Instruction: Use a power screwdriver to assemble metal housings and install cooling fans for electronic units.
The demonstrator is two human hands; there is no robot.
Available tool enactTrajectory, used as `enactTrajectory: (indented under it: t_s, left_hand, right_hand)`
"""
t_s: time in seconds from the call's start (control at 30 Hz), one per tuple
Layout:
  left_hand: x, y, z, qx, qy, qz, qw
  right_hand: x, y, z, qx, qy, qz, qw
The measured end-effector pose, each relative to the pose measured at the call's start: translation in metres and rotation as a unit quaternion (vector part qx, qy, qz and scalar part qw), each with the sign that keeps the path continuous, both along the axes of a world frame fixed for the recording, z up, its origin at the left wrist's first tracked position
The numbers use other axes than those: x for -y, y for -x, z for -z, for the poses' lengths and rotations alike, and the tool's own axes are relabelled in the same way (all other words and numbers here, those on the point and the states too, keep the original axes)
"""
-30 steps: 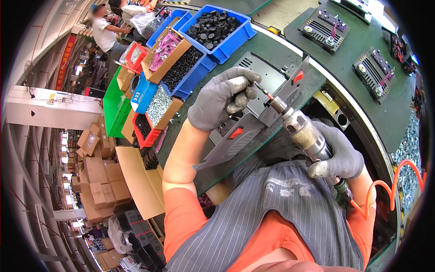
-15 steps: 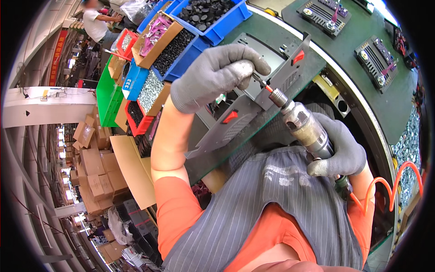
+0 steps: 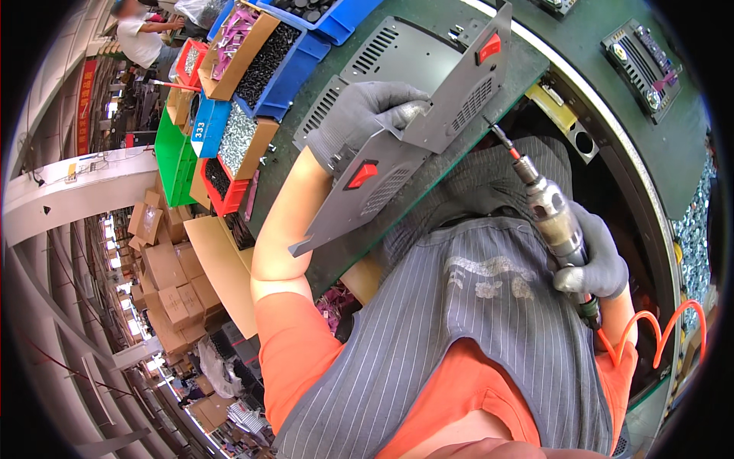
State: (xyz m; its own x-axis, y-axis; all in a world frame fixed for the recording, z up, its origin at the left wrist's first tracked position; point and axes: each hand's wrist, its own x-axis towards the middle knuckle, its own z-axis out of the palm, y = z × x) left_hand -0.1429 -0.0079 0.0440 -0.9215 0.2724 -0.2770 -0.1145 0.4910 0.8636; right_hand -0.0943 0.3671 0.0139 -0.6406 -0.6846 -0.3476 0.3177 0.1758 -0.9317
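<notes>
My gloved left hand (image 3: 367,118) is closed at the near grey metal panel (image 3: 397,164), thumb and fingertips pinched at its upper edge, where it meets a second grey panel (image 3: 459,115). Each panel has a red rocker switch and rows of slots; part of my hand is hidden behind the near one. In my gloved right hand (image 3: 600,256) is an air screwdriver (image 3: 554,222), its bit pointing up and left, apart from the panels. A slotted grey metal plate (image 3: 401,57) lies behind the panels on the green bench.
Blue bins (image 3: 294,76) of black parts, a cardboard tray of silver screws (image 3: 238,138) and a red bin (image 3: 222,187) stand at the left. Along the right runs a line with a slotted fixture (image 3: 641,65). An orange coiled hose (image 3: 659,336) trails from the screwdriver. Another person (image 3: 141,38) is far left.
My left hand has left the screwdriver's tip and come to the panel edge. The screwdriver has drawn away right and down. The panels have shifted and tilted up.
</notes>
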Motion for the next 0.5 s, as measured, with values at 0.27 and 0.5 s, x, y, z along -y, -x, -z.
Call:
enactTrajectory:
  t_s: [0.27, 0.5]
  left_hand:
    - [-0.012, -0.01, -0.003, 0.063, -0.099, -0.093, 0.989]
    - [-0.014, -0.011, -0.003, 0.024, -0.075, -0.091, 0.993]
  right_hand:
    - [0.014, 0.002, 0.014, -0.041, 0.003, -0.047, 0.998]
    - [0.02, 0.009, 0.012, -0.037, -0.004, -0.07, 0.997]
